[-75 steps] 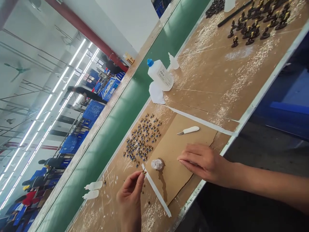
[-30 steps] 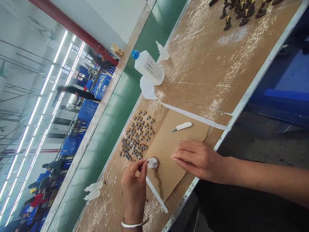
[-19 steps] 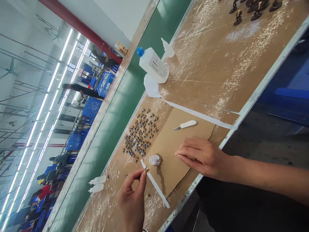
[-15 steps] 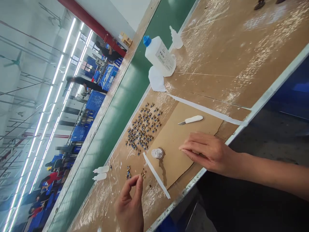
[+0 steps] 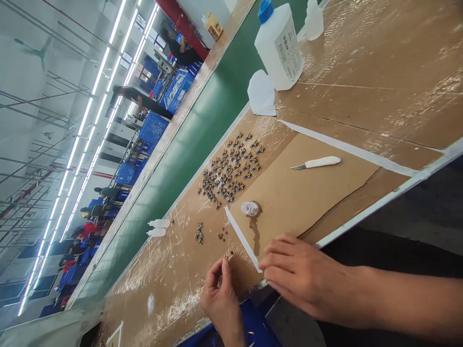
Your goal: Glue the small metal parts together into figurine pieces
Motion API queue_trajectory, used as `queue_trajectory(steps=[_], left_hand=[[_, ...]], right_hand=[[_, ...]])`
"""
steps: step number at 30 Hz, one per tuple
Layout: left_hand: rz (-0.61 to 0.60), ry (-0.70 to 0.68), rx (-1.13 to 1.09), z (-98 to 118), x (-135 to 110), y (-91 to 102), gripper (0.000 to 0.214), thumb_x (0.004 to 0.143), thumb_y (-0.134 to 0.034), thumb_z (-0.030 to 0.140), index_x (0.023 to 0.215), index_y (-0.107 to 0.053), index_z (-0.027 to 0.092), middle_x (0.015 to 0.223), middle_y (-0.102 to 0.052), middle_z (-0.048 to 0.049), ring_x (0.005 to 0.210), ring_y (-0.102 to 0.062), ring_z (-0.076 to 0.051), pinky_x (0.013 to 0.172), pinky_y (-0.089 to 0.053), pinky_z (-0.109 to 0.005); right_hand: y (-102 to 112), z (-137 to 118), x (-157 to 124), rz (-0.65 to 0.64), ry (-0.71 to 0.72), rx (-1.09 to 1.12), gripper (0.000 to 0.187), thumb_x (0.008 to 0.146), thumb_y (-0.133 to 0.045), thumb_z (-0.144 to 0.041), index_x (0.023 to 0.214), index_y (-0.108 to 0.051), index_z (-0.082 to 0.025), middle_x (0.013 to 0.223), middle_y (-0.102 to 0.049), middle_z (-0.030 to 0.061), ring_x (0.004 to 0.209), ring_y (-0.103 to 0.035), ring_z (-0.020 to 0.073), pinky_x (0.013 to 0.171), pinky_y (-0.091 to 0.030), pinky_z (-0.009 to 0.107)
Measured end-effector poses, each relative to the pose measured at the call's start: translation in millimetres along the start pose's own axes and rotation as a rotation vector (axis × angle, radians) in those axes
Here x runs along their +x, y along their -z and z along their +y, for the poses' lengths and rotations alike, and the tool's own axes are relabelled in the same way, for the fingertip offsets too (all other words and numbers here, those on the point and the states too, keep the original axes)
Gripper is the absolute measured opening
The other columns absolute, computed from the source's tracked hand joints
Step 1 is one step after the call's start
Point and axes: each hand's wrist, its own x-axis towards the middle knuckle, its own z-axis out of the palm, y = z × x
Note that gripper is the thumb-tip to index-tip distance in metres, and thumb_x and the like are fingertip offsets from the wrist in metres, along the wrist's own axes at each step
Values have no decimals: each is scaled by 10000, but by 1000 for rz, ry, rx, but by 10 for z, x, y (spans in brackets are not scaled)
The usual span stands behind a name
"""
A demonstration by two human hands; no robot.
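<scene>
My left hand (image 5: 223,294) pinches a tiny brownish-gold piece (image 5: 229,255) between thumb and forefinger, just above the table near its front edge. My right hand (image 5: 294,272) is closer to the left than before, its fingers curled together over the near corner of the cardboard sheet (image 5: 300,193); anything in them is hidden. Beyond the left hand lie several small brown beads (image 5: 223,234) and a short row of blue-and-gold pieces (image 5: 199,233). A small clear container (image 5: 250,208) stands on the cardboard beside a wet streak. A white-handled knife (image 5: 323,162) lies farther right.
Many blue-and-gold pieces (image 5: 231,168) are spread behind the cardboard. Two small white bottles (image 5: 158,224) lie at the far edge. A large blue-capped bottle (image 5: 280,48) and a small squeeze bottle (image 5: 314,21) stand at the back right. White tape (image 5: 347,147) borders the cardboard.
My right hand has moved left and toward me, close to my left hand. My left hand still pinches a tiny piece, now nearer the front edge. The camera view has shifted.
</scene>
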Motion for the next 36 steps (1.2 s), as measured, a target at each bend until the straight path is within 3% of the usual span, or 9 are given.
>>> queue_trajectory(steps=[3,7,11,20,26,30,36], left_hand=[[26,6,-49,-60,0,-20,355,653,-701,480,840,-688,178,783,-692,-22,736,-619,-166,724,-498,-288],[34,27,-88,-112,10,-11,359,646,-708,480,836,-688,176,784,-693,-24,745,-628,-171,720,-512,-286],[22,66,-110,-120,18,3,369,639,-714,485,840,-685,177,802,-693,-19,737,-616,-153,732,-506,-275],[-45,86,-69,-169,19,58,367,675,-689,488,883,-684,185,847,-696,-27,772,-616,-163,739,-498,-280],[-135,6,-32,-143,113,92,361,663,-701,472,868,-701,175,846,-701,-40,803,-621,-180,757,-490,-282],[-206,-83,84,-73,251,153,359,633,-711,493,814,-716,183,819,-709,-32,792,-632,-176,750,-483,-255],[-334,-180,224,-42,454,256,325,660,-696,484,865,-716,233,886,-709,-10,855,-634,-172,817,-472,-262]], right_hand=[[-316,-74,139,-114,27,-139,90,790,-547,-168,845,-603,-124,940,-651,99,1027,-515,235,888,-367,392],[-566,-45,287,-236,10,-244,180,768,-590,-246,865,-623,-98,1040,-640,135,1107,-482,276,935,-349,437],[-621,-51,345,-286,12,-257,202,807,-543,-240,925,-628,-99,1112,-621,123,1144,-469,267,960,-347,425],[-702,-62,308,-239,15,-242,249,823,-499,-178,1026,-605,-79,1168,-589,135,1154,-456,269,963,-343,425],[-401,-82,112,-6,38,-102,103,842,-488,-150,855,-589,-138,1037,-641,66,1067,-504,202,925,-345,371],[-38,22,-62,109,16,7,77,838,-506,-116,862,-570,-153,989,-655,44,988,-535,169,891,-350,364],[389,278,-262,282,-41,-62,181,781,-575,-70,941,-561,-153,929,-665,45,958,-555,180,840,-389,352]])
